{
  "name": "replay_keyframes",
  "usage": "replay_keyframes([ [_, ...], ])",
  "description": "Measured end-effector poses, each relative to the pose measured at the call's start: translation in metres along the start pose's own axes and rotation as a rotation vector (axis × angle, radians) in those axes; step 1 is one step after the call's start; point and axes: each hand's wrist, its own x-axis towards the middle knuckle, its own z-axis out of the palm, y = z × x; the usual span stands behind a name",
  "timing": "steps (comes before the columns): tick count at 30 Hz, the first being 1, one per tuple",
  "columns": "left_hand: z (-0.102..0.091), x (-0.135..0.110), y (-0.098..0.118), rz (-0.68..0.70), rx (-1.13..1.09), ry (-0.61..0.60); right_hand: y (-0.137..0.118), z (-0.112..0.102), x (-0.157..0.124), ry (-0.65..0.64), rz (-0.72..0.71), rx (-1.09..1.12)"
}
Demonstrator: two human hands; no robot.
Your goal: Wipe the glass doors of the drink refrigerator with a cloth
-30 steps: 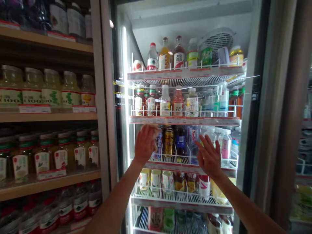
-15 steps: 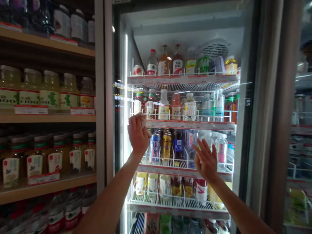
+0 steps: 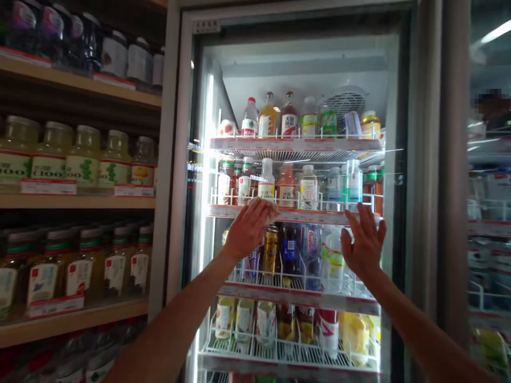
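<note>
My left hand point(image 3: 248, 230) presses a pale crumpled cloth point(image 3: 268, 208) toward the glass door point(image 3: 287, 64) of a lit drinks cooler, in front of the second shelf rail. Farther right, my right hand point(image 3: 364, 242) is raised with its fingers spread and nothing in it. It is at or close to the glass; contact cannot be made out. Behind the glass, a gold can point(image 3: 271, 254) stands just below the cloth. A clear bottle with a yellow-green label point(image 3: 334, 260) is left of my right hand.
Wooden shelves point(image 3: 75, 201) with rows of bottled drinks stand to the left. The cooler's metal door frame point(image 3: 175, 154) runs between them and the glass. On the right is a thick grey upright point(image 3: 453, 213), with another stocked cooler point(image 3: 489, 229) beyond it.
My left hand has moved right with the cloth. My right hand has shifted right and slightly up, fingers still apart. The view has tilted upward a little.
</note>
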Motion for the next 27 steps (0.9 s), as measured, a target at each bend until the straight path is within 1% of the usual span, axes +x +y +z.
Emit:
replay_keyframes([
  [1, -0.001, 0.004, -0.006, -0.018, 0.006, 0.015, 0.005, 0.003, 0.007, -0.004, 0.012, -0.024],
  [2, -0.002, 0.007, -0.013, -0.111, 0.031, 0.072, 0.008, 0.006, 0.011, -0.010, 0.015, -0.040],
  [4, -0.003, 0.016, -0.025, -0.379, 0.098, 0.235, 0.010, 0.011, 0.013, -0.025, 0.006, -0.057],
  [5, -0.002, 0.020, -0.027, -0.462, 0.115, 0.288, 0.010, 0.012, 0.012, -0.025, 0.002, -0.062],
  [6, -0.001, 0.024, -0.026, -0.471, 0.112, 0.301, 0.009, 0.013, 0.010, -0.018, -0.002, -0.067],
  [7, 0.002, 0.028, -0.022, -0.407, 0.091, 0.272, 0.008, 0.013, 0.008, -0.009, -0.003, -0.070],
  [9, 0.006, 0.033, -0.013, -0.170, 0.039, 0.161, 0.007, 0.013, 0.005, 0.002, -0.006, -0.069],
  [10, 0.008, 0.034, -0.011, -0.080, 0.026, 0.121, 0.007, 0.013, 0.005, 0.004, -0.009, -0.066],
  [11, 0.008, 0.036, -0.012, -0.044, 0.027, 0.107, 0.007, 0.013, 0.005, 0.008, -0.011, -0.065],
  [12, 0.008, 0.037, -0.016, -0.071, 0.040, 0.125, 0.007, 0.013, 0.006, 0.010, -0.011, -0.064],
  [15, 0.006, 0.041, -0.029, -0.347, 0.100, 0.286, 0.008, 0.013, 0.007, 0.013, -0.012, -0.068],
  [16, 0.007, 0.042, -0.030, -0.399, 0.114, 0.325, 0.009, 0.013, 0.007, 0.012, -0.012, -0.071],
  [17, 0.008, 0.043, -0.026, -0.395, 0.120, 0.338, 0.009, 0.014, 0.007, 0.009, -0.013, -0.073],
  [18, 0.009, 0.043, -0.020, -0.327, 0.113, 0.317, 0.010, 0.014, 0.007, 0.007, -0.016, -0.077],
  [20, 0.013, 0.045, -0.007, -0.069, 0.072, 0.190, 0.011, 0.015, 0.006, 0.012, -0.025, -0.085],
  [21, 0.013, 0.046, -0.004, 0.046, 0.050, 0.122, 0.011, 0.015, 0.005, 0.014, -0.032, -0.087],
  [22, 0.013, 0.047, -0.005, 0.106, 0.034, 0.075, 0.011, 0.015, 0.005, 0.017, -0.038, -0.089],
  [23, 0.011, 0.050, -0.010, 0.100, 0.028, 0.062, 0.011, 0.015, 0.005, 0.017, -0.037, -0.087],
  [24, 0.009, 0.053, -0.019, 0.026, 0.033, 0.089, 0.011, 0.015, 0.005, 0.015, -0.034, -0.083],
  [27, 0.003, 0.064, -0.049, -0.385, 0.093, 0.309, 0.010, 0.015, 0.006, 0.017, -0.024, -0.072],
])
